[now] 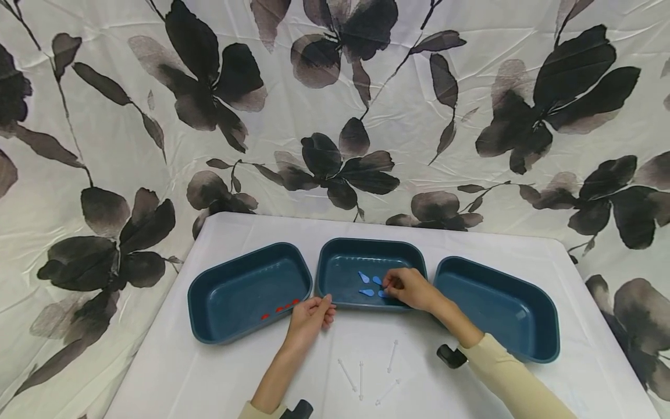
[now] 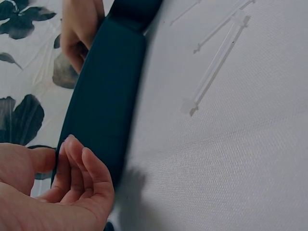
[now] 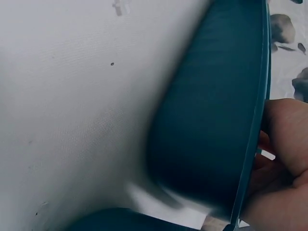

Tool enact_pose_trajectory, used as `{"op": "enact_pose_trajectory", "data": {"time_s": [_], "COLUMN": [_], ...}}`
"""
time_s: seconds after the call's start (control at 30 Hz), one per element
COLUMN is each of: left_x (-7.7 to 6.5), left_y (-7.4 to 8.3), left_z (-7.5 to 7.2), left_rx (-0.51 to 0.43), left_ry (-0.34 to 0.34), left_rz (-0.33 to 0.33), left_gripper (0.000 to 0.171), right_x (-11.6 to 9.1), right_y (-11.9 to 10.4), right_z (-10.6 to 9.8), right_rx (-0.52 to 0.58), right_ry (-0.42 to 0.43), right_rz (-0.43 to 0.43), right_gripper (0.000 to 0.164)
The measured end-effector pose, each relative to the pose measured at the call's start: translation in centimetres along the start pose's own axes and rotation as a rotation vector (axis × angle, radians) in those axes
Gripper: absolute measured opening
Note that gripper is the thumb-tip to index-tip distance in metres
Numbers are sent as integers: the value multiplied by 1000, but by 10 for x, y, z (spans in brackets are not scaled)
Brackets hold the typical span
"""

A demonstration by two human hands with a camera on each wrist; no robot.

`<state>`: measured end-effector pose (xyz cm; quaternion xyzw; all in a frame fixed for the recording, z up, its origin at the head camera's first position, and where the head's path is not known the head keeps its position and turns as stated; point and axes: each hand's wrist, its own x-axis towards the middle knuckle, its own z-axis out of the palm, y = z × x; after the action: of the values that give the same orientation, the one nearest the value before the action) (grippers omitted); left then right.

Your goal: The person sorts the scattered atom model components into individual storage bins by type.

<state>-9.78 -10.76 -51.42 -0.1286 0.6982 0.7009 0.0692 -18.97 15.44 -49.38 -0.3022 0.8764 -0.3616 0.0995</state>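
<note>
In the head view my left hand (image 1: 310,317) is at the near left corner of the middle teal tray (image 1: 335,304). In the left wrist view that hand (image 2: 72,183) pinches the tray's rim, thumb on one side and fingers on the other. My right hand (image 1: 410,288) reaches over the near wall into the same tray, fingers bent and fingertips down among several small blue drop-shaped pieces (image 1: 366,293). Its fingers partly cover the nearest blue pieces; I cannot tell whether they pinch one. In the right wrist view the tray wall (image 3: 207,106) hides the right fingertips.
A left teal tray (image 1: 246,285) holds small red pieces (image 1: 280,309) along its near wall. Another teal tray (image 1: 502,314) stands at the right, under the right forearm. Several thin clear sticks (image 1: 361,381) lie on the white table (image 1: 429,390) in front. A floral cloth (image 1: 335,116) hangs behind.
</note>
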Motion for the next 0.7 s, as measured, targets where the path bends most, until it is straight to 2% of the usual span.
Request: {"op": "enact_pose_trajectory", "data": {"time_s": [0.2,0.4,0.7], "left_x": [-2,-4,-9], "left_y": [0,1,-3], "left_z": [-1,-2,-3], "left_rx": [-10,-1,17], "left_ry": [-7,-1,5], "left_rz": [-7,19,33], "left_gripper": [36,35,31], "right_x": [-6,-13,-25], "right_y": [0,-1,1], "right_z": [-2,-6,-11], "right_rx": [21,45,68], "right_ry": [44,84,194], "right_rz": [-8,-23,-30], "right_gripper": [6,5,9]}}
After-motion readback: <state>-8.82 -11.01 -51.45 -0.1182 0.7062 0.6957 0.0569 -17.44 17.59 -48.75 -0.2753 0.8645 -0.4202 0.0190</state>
